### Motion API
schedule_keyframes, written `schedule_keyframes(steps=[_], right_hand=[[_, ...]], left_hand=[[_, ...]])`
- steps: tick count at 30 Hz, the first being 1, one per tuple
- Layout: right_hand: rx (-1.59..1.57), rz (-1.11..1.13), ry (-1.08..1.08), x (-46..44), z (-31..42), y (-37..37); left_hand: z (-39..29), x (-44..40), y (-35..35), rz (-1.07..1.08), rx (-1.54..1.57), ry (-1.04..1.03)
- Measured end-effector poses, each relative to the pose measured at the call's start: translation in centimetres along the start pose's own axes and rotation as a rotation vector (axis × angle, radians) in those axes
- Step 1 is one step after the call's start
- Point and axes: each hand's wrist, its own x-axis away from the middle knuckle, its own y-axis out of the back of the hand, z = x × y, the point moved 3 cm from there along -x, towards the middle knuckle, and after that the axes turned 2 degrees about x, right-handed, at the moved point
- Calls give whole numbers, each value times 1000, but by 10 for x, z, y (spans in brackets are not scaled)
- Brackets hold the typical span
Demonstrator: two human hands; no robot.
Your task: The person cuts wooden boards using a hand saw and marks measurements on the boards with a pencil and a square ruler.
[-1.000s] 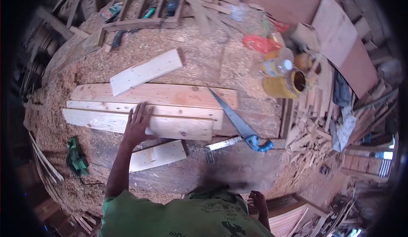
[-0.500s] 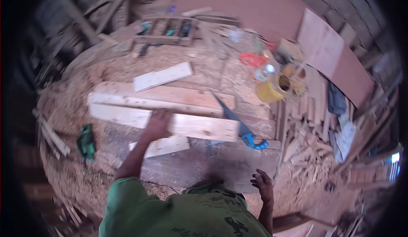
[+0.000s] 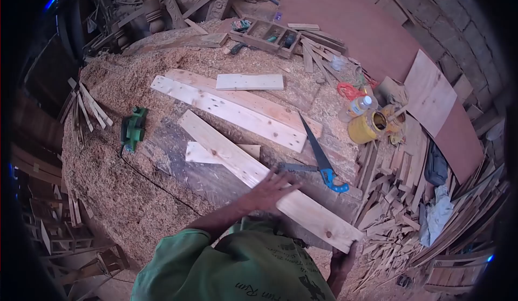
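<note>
Fingers on the left hand (image 3: pixel 272 190) are spread apart, laid flat across the top face of a long, pale pine plank (image 3: pixel 318 220), a bit past its middle toward the near end. The right hand (image 3: pixel 343 258) is at that near end, touching the corner, but the wood hides part of it, so I can't tell how tightly those fingers are closed. The plank runs diagonally over the workbench (image 3: pixel 216 185), its far end up to the left, and it crosses over a short board (image 3: pixel 200 153).

Beyond that, a whitish long board (image 3: pixel 232 112) and a reddish long board (image 3: pixel 259 102) lie side by side, with a small pale board (image 3: pixel 250 82) up by the reddish one's far edge. A handsaw (image 3: pixel 318 152) with a blue handle lies across their right ends, handle toward the person. There's a metal square (image 3: pixel 302 168) just beside the left hand, partly covered.

Off to the left sits a green power planer (image 3: pixel 133 129) among wood shavings (image 3: pixel 118 177). Over on the right, a yellow tub (image 3: pixel 364 129) stands next to a clear plastic bottle (image 3: pixel 358 107), and a wooden tool tray (image 3: pixel 264 43) is at the back.
</note>
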Motion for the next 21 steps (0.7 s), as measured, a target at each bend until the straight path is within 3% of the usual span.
schedule_keyframes(steps=[1,2,7,11,13,17,20,21], right_hand=[[-12,7,3,9,-3,9],[10,-6,6,15,-6,16],[-39,22,-40,27,-15,51],[-98,-38,106,22,33,64],[-132,-88,182,28,75,85],[52,-202,81,30,115,140],[195,-220,22,40,113,161],[225,-227,-31,46,103,164]], left_hand=[[3,8,-1,12,-23,19],[8,13,4,162,-73,106],[28,35,-15,134,-255,53],[-47,12,11,37,-321,77],[-98,-4,25,-148,-233,50],[-183,-43,48,-576,-161,139],[-226,-69,73,-726,-53,323],[-232,-71,82,-755,93,300]])
